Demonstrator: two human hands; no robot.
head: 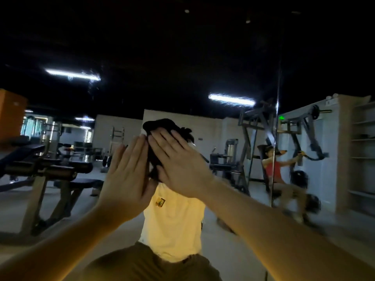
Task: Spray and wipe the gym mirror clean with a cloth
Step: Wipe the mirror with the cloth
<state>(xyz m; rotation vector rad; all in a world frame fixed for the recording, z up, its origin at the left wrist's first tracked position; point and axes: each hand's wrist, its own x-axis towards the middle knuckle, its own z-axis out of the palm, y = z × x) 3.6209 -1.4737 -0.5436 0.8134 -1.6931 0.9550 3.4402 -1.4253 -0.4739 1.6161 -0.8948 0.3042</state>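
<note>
The gym mirror (194,63) fills the view straight ahead and reflects a person in a white T-shirt. A dark cloth (157,126) lies bunched against the glass at about head height. My right hand (178,165) presses flat on the cloth with its fingers spread, pointing up and left. My left hand (126,175) is held upright just left of the cloth with its fingers straight and together, and it holds nothing. Whether it touches the cloth's edge I cannot tell. Faint wet streaks (92,83) show on the glass at upper left. No spray bottle is in view.
A vertical seam (277,122) divides the mirror panels at right. The reflection shows a weight bench (46,169) at left, a lever machine (304,126) with a person in a red top at right, and shelves (363,151) at far right.
</note>
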